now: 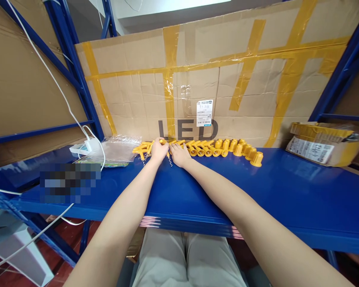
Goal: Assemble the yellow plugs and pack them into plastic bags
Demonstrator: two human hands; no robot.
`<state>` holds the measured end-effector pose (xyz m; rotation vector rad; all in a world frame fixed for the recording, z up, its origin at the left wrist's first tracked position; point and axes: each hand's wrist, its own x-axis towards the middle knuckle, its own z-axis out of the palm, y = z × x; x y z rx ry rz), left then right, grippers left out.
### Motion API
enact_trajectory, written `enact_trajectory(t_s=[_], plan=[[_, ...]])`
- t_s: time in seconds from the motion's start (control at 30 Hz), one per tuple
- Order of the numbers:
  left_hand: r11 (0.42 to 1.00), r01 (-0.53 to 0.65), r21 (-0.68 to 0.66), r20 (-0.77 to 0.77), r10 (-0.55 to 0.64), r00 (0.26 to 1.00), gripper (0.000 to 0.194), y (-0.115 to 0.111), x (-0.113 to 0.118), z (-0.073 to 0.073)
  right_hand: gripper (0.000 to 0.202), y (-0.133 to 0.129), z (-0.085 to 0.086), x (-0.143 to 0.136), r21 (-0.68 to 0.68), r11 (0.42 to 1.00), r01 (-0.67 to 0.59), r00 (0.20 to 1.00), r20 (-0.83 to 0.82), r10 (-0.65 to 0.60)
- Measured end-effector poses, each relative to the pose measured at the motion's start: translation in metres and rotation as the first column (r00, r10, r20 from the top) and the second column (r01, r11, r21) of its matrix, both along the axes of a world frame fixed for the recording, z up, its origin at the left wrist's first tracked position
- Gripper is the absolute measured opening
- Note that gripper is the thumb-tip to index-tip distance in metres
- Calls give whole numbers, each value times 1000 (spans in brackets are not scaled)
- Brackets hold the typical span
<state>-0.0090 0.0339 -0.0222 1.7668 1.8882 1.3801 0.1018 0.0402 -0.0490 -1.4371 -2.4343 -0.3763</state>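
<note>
My left hand is closed at the back of the blue shelf top, its fingers around a yellow corkscrew handle that shows at the fingertips. Close beside it, my right hand lies over the row of yellow pieces with its fingers stretched out. A metal corkscrew spiral shows between the two hands. To the left of them lie yellow T-shaped corkscrews with spirals. On the right side runs a row of yellow funnel-ended pieces, then several upright yellow cups.
A large taped cardboard sheet stands behind the blue shelf top. An open cardboard box sits at the right. Left are clear plastic bags, a white power strip with cables, and a blurred-out dark item.
</note>
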Motion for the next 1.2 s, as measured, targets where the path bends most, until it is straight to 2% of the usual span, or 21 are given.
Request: enact_trajectory(t_s=[0.13,0.23,0.37,0.43,0.57,0.67,0.8,0.9,1.03,1.1,1.2], plan=[[999,36,-9,181,-34,983,38,-6,3,3,55,-1,2,3,-16,1000,2,999,40,-1],[995,96,-36,240,-84,967,42,-11,5,5,54,-5,2,14,3,1000,-10,998,64,10],[986,159,-58,272,-138,952,45,-11,7,5,54,-18,2,41,69,995,-67,990,131,58],[978,196,-64,270,-172,947,50,-9,8,3,55,-27,3,59,83,992,-92,982,174,77],[961,258,-98,190,-237,953,58,-11,9,0,58,-43,8,98,83,995,-60,981,188,43],[948,287,-134,108,-274,956,61,-16,10,0,59,-48,13,130,93,996,13,991,132,-25],[924,311,-224,42,-310,950,54,-22,13,1,56,-41,19,174,48,979,196,980,-38,-194],[902,318,-291,-27,-340,940,38,-23,15,0,58,-34,24,202,31,948,317,943,-112,-312],[885,304,-353,-191,-386,902,33,-25,14,-3,54,-36,36,224,10,871,492,862,-145,-485],[878,311,-363,-286,-423,860,37,-26,12,-2,46,-41,43,229,40,811,584,805,-161,-571],[866,330,-376,-411,-475,778,56,-27,10,-1,37,-51,55,232,40,690,722,683,-199,-703]])
